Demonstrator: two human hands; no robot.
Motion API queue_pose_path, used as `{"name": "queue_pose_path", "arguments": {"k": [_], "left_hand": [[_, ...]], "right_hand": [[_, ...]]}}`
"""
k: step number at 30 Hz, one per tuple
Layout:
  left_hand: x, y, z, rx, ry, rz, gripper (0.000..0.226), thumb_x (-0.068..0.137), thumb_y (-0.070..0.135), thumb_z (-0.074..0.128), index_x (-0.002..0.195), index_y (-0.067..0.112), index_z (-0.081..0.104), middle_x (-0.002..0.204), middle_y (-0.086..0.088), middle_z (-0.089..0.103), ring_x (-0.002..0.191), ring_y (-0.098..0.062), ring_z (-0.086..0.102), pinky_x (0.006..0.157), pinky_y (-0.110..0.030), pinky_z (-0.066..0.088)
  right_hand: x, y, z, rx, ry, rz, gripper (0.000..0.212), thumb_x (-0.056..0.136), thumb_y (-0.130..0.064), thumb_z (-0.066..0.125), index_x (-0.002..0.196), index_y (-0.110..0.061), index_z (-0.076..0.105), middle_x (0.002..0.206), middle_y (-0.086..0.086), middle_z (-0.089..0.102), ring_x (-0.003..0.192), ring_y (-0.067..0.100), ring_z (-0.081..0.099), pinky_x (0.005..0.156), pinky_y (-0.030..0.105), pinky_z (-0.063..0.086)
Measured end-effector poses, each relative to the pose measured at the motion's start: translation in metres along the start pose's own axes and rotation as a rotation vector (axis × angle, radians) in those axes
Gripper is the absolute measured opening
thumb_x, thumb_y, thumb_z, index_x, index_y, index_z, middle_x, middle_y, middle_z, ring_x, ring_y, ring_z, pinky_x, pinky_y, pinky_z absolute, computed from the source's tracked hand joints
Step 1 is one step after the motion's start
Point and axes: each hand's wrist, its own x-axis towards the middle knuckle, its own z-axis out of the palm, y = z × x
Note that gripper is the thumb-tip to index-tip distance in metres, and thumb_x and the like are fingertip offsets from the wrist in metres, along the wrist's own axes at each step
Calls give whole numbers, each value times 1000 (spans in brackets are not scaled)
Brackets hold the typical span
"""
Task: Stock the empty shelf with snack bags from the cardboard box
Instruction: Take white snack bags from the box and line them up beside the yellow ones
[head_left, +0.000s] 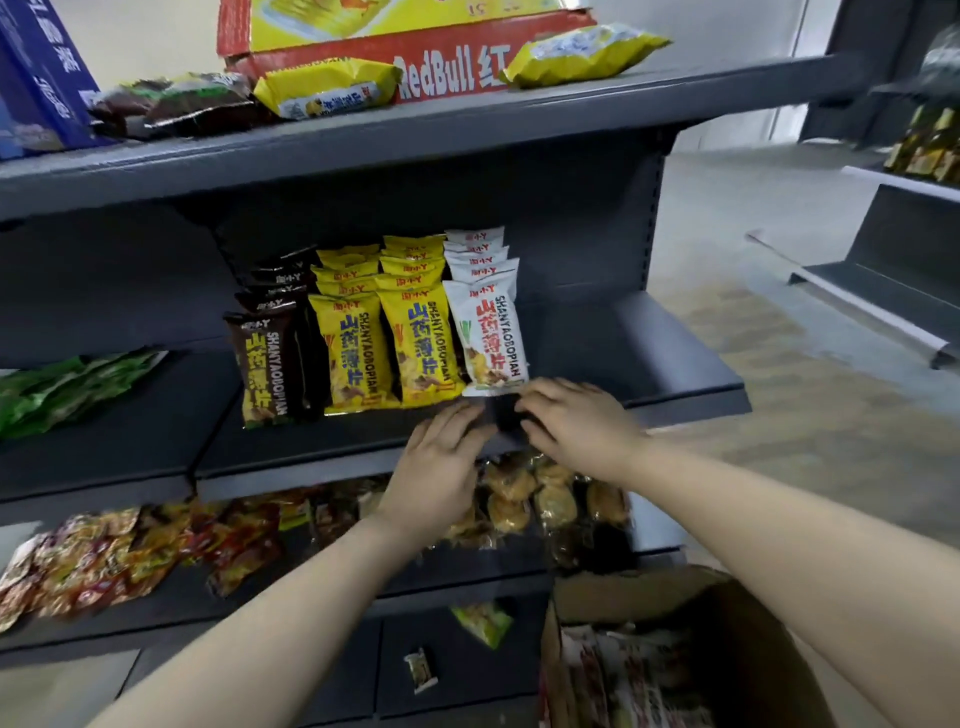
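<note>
On the dark grey middle shelf (649, 353) stand rows of snack bags: brown bags (262, 374), two rows of yellow bags (384, 353) and a row of white bags (488, 338) at the right end. My left hand (441, 457) and my right hand (576, 421) hover at the shelf's front edge, just below the foremost white bag. Both hold nothing, fingers loosely spread. My right fingertips lie close to that bag's bottom seam. The open cardboard box (675, 597) stands at the lower right, with more snack bags (623, 675) inside.
The top shelf carries a red carton (447, 67), yellow bags (582, 52) and dark bags (176, 104). Green bags (62, 395) lie at the left. The lower shelf holds red snack packs (104, 556) and wrapped buns (535, 504). Another rack (883, 270) stands to the right.
</note>
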Motion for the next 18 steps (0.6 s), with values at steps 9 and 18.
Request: {"name": "queue_pose_path", "arguments": {"k": [9,18], "left_hand": [[-23,79,34,-224,-269,-113,35,90,14,44,119,23,60,122,2,61,109,-22,58,84,-31,50],[-44,151,123,-388,-824,-160,24,89,16,38,99,23,59,101,-2,61,90,-21,60,67,-30,50]], "right_hand": [[-125,15,0,86,-81,298,30,95,-35,44,116,-21,62,122,-1,58,110,21,57,81,34,51],[-254,35,45,166,-374,599,25,97,-33,40,108,-17,55,110,2,55,102,23,56,75,36,50]]}}
